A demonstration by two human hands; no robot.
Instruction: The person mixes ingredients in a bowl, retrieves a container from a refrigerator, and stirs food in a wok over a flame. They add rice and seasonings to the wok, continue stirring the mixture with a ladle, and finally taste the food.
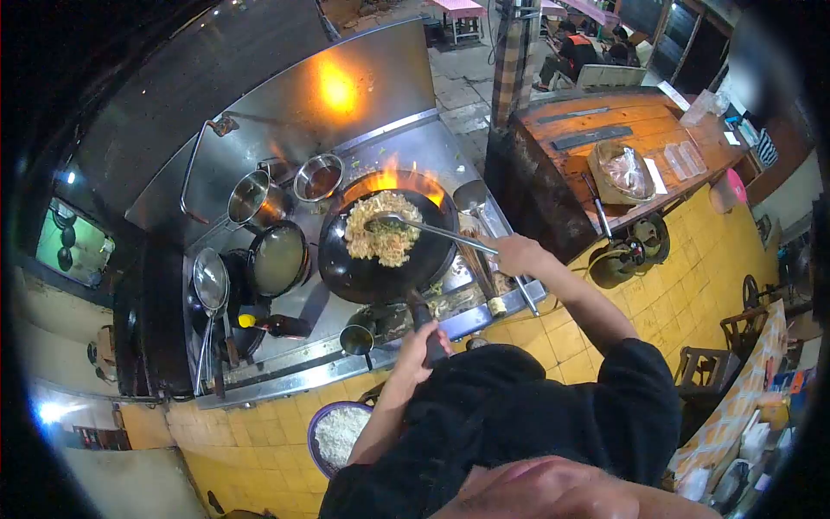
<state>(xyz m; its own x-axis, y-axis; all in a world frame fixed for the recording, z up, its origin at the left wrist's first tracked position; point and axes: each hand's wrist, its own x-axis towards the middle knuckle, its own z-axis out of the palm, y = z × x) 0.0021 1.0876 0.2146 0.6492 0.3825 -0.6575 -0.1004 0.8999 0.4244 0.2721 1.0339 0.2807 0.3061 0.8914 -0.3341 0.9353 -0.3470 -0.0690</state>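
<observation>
A black wok sits over orange flames on the steel stove, with light brown food in it. My left hand is closed around the wok's dark handle, near my body. To the right of the wok, my right hand grips the end of a long metal ladle. The ladle's bowl rests in the food, towards the back of the wok.
Left of the wok stand a pot of pale liquid, a steel pot and a strainer. A dark bottle lies near the front edge. A wooden counter stands right. People sit beyond.
</observation>
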